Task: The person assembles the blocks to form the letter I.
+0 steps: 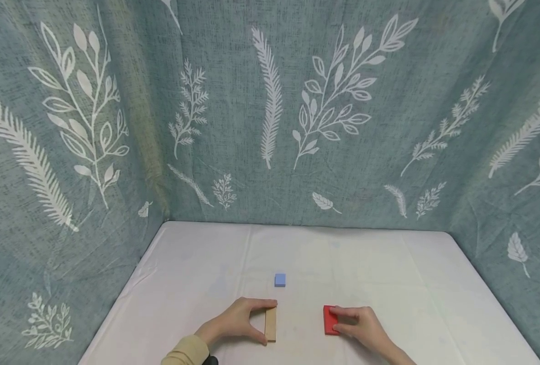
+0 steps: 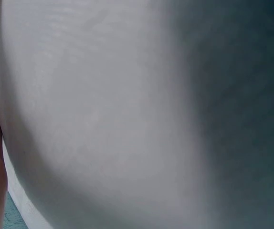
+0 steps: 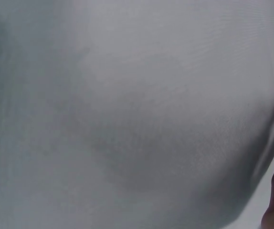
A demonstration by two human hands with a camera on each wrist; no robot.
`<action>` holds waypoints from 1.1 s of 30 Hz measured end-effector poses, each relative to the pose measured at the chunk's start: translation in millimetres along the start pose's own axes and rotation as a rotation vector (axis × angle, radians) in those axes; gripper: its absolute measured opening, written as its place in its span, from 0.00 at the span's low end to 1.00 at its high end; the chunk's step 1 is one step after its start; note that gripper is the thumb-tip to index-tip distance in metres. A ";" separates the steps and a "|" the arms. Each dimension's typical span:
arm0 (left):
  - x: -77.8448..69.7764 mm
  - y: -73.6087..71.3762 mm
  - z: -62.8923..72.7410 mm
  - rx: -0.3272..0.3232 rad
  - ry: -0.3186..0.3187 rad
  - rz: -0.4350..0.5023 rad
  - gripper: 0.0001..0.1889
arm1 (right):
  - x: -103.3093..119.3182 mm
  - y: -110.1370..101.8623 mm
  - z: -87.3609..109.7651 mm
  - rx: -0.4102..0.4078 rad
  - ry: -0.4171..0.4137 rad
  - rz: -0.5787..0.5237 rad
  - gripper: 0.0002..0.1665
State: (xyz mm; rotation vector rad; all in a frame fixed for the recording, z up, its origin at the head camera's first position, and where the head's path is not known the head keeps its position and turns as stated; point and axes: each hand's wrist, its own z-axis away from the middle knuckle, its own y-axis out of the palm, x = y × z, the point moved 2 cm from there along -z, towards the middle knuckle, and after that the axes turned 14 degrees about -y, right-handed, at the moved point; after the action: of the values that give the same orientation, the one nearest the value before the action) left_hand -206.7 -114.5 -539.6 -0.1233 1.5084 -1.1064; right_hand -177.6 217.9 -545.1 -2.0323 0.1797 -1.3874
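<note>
On a white table [image 1: 379, 268] before leafy curtains [image 1: 233, 101], the left hand [image 1: 236, 319] — spread wide — gripped a wooden block [image 1: 271, 323]; the right hand [image 1: 365, 326], half-closed, pinched a red block [image 1: 328, 322].

One tan block [image 1: 272, 323], one red block [image 1: 328, 322], one blue block [image 1: 280, 280], one table [image 1: 365, 263]
</note>
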 end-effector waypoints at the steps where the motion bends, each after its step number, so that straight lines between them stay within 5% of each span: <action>1: 0.4 0.0 -0.3 -0.002 0.001 -0.004 0.42 | -0.3 0.0 -0.1 0.000 -0.002 0.003 0.23; 33: -2.1 -1.9 2.8 -0.018 0.040 0.031 0.41 | -3.5 0.8 -0.3 0.010 -0.047 0.056 0.23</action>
State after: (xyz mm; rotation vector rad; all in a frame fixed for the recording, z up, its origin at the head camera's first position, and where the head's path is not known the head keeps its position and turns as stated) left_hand -204.7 -115.7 -536.3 -0.0911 1.5510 -1.0763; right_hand -179.2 218.8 -548.3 -2.0345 0.2077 -1.3026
